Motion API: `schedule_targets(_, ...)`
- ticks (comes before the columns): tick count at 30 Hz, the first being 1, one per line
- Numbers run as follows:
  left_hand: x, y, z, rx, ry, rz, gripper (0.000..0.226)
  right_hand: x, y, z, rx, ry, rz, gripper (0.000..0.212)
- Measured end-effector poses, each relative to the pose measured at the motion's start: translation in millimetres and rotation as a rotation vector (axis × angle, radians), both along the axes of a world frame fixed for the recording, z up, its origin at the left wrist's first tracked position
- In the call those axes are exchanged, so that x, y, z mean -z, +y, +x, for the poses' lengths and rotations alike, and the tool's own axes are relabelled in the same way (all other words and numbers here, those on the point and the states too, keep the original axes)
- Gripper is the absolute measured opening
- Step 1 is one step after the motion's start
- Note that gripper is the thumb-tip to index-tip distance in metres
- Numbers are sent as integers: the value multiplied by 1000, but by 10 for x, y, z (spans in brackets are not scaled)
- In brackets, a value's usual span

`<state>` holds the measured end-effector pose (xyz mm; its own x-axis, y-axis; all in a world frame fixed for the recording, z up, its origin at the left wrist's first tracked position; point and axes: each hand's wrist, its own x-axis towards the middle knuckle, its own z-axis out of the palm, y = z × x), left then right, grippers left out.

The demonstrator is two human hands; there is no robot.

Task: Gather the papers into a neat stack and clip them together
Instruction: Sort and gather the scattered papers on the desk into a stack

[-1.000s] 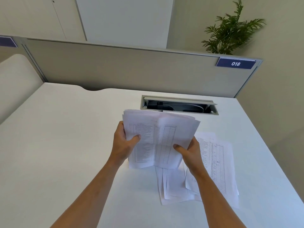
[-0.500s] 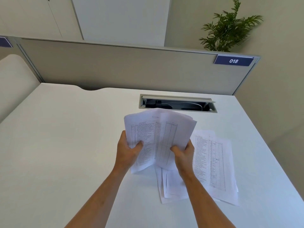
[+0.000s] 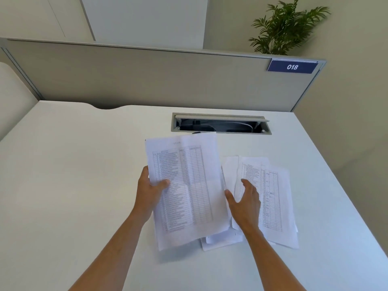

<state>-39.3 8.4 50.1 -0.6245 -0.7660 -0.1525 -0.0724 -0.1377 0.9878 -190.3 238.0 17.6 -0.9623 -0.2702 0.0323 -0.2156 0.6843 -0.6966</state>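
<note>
My left hand (image 3: 150, 192) grips the left edge of a bundle of white printed sheets (image 3: 189, 190), thumb on top, holding it flat and just above the desk. My right hand (image 3: 244, 203) is off the bundle, fingers spread, hovering over loose printed papers (image 3: 273, 198) that lie fanned out on the white desk (image 3: 73, 175) to the right. More loose sheets (image 3: 220, 241) stick out from under the bundle's lower edge. A small dark object (image 3: 196, 132) peeks out at the bundle's top edge; I cannot tell what it is.
An open cable tray slot (image 3: 220, 123) with wires inside is set into the desk behind the papers. A grey partition (image 3: 147, 76) with a blue "018" label (image 3: 292, 66) closes the far side. A potted plant (image 3: 287, 26) stands beyond it. The desk's right edge runs close to the loose papers.
The bundle, held upright and bent by both hands, has been flattened and lowered. My right hand let go of it and moved right over the loose papers.
</note>
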Motion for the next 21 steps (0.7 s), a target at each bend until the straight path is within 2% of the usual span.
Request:
schedule_targets(4, 288, -67, 88, 20, -130, 59, 45, 239, 158, 24, -74, -64, 344, 86)
schedule_targets(7, 490, -108, 147, 19, -225, 83, 51, 309, 173, 31, -131, -114, 510, 87)
schedule_targets(11, 685, -128, 201, -4, -318, 89, 54, 285, 145, 27, -161, -67, 602, 74)
schedule_targets(18, 815, -166, 212, 28, -376, 87, 57, 174, 62, 29, -194, -11, 741, 61)
schedule_targets(21, 846, -161, 227, 33, -382, 72, 57, 151, 20, 58, -203, 11, 812, 63)
